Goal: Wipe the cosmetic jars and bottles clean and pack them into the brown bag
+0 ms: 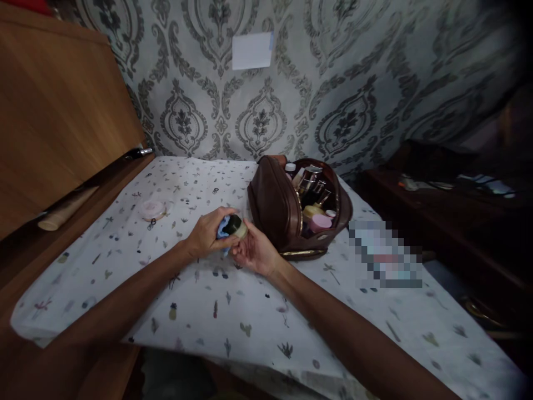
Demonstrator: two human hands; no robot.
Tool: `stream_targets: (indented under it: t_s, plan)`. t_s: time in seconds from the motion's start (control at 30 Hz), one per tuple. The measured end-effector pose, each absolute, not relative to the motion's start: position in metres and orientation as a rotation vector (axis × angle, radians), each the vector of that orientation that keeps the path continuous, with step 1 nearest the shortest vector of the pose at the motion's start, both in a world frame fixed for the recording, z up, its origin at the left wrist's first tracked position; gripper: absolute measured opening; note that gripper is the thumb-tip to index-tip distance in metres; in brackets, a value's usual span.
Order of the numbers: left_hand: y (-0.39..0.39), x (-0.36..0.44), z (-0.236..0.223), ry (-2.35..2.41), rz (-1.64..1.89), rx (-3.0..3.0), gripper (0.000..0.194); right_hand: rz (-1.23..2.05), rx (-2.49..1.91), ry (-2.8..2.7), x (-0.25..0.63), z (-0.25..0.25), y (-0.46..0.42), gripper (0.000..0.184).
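Observation:
Over the middle of the table, both hands are closed around a small jar [238, 228] with a dark lid and a pale, greenish body. My left hand [208, 230] presses a light-blue cloth [224, 226] against the dark lid end. Gripping the pale end is my right hand [259, 250], its fingers curled beneath. Just beyond my right hand stands a brown cosmetic bag [275, 208], unzipped. Inside it are several bottles and jars, among them a pink-lidded jar [320, 223] and a gold-coloured item [313, 211].
A round clear container [153, 209] lies on the patterned tablecloth [200, 300] to the left. At the right is a blurred-out flat item [387, 255]. A wooden panel [58, 105] borders the left side; a patterned wall [262, 111] stands behind. Dark furniture [458, 211] is at the right.

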State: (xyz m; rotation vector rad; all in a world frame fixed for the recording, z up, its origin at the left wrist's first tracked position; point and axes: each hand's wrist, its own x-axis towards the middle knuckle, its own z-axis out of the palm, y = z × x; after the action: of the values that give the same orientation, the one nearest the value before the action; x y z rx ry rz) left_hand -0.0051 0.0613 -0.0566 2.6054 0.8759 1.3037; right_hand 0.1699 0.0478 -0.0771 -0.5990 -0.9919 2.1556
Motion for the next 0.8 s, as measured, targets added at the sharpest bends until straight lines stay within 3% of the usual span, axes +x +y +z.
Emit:
stream_targets:
  t_s: [0.1,0.27,0.4,0.6,0.8]
  plan:
    - [0.060,-0.005,-0.050,0.894,1.329,2.481,0.045,2.302,-0.592,-0.899,0.169,-0.075,0.047,0.064]
    - [0.057,-0.004,-0.039,1.047,1.227,2.380,0.034,1.984,-0.649,-0.883,0.163,-0.075,0.044,0.046]
    - [0.055,-0.003,-0.035,1.100,1.137,2.290,0.041,1.899,-0.597,-0.871,0.161,-0.078,0.043,0.042]
    - [0.061,0.001,-0.037,1.163,1.308,1.920,0.044,2.011,-0.529,-0.813,0.166,-0.075,0.041,0.042]
    - [0.070,0.002,-0.052,1.048,1.264,1.759,0.056,1.979,-0.517,-0.650,0.167,-0.074,0.043,0.023]
